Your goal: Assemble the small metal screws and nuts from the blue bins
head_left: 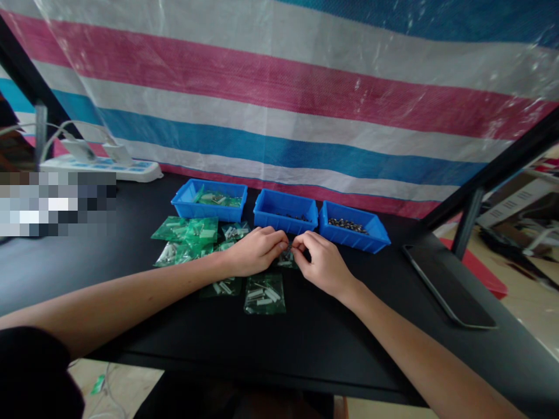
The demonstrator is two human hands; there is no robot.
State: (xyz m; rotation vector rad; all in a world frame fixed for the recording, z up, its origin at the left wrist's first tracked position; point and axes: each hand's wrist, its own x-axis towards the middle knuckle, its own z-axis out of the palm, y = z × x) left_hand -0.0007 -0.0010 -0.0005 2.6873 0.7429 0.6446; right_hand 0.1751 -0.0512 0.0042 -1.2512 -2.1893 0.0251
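Observation:
My left hand [261, 249] and my right hand [319, 261] meet over the middle of the black table, both with fingers pinched on a small clear-green plastic bag [286, 257]. Its top edge lies between my fingertips, and small parts show dimly inside. Just below, a flat green bag [264, 294] holds white cylindrical pieces and thin metal ones. Another such bag [225, 287] lies partly under my left wrist. Left of my left hand is a pile of green bags [187, 233] with white parts in them.
Behind my hands stand a blue bin [209, 208] with green bags, a blue bin [286, 223] with small dark pieces, and a blue bin [356, 239] with metal pieces. A phone [448, 285] lies right; a power strip [144, 171] sits back left. A striped sheet [262, 99] hangs behind.

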